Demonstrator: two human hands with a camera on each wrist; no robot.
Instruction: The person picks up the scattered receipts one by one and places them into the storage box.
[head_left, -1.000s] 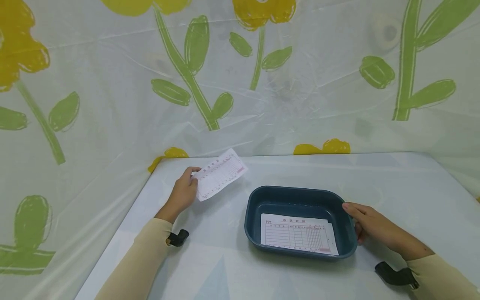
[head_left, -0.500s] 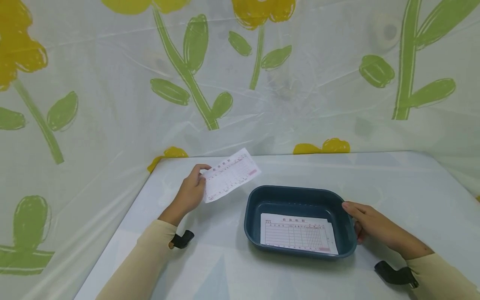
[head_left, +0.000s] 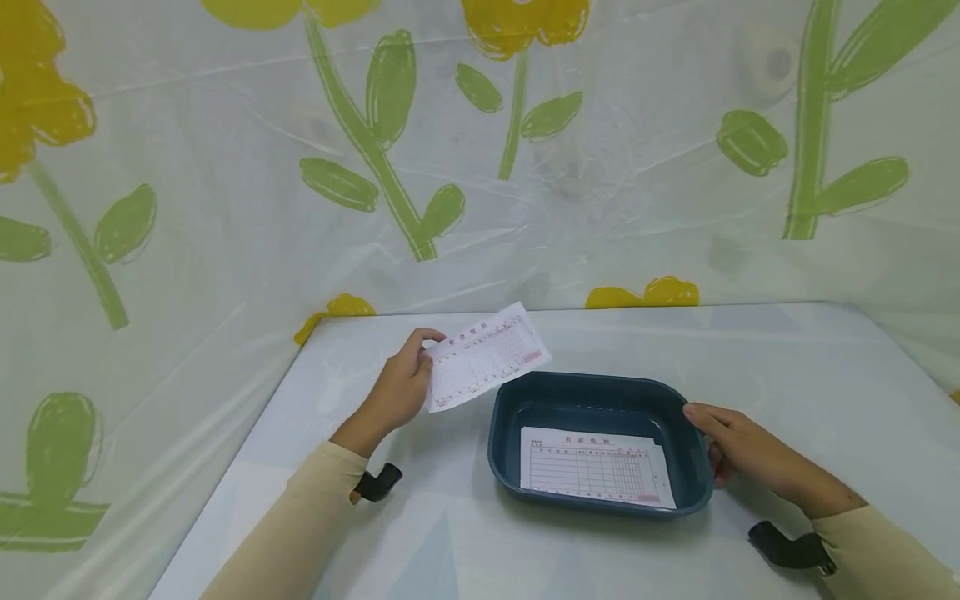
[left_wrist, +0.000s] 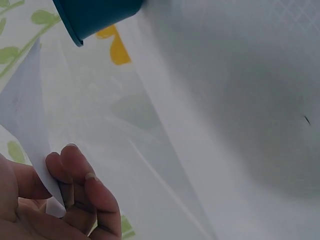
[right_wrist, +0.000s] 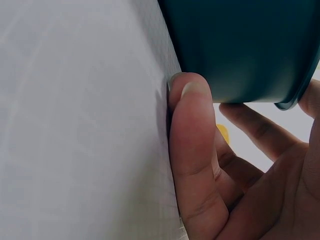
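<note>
My left hand (head_left: 399, 383) pinches a printed receipt slip (head_left: 487, 358) by its left edge, between thumb and fingers. The slip is held tilted above the table, its right end just over the far left corner of a dark teal plastic basin (head_left: 585, 383). In the left wrist view the slip (left_wrist: 25, 105) runs up from between the fingers. Inside the basin lies a small stack of similar receipt slips (head_left: 592, 467), printed side up. My right hand (head_left: 757, 450) grips the basin's right end, thumb on the rim and fingers against the outer wall (right_wrist: 240, 55).
The white table (head_left: 420, 533) runs back to a hanging sheet (head_left: 225, 208) printed with yellow flowers and green leaves. Black wrist camera mounts (head_left: 791, 552) stick out near both sleeves.
My left hand has moved to the right with the receipt slip, bringing it from beside the basin to over its far left corner. The right hand and basin stay where they were.
</note>
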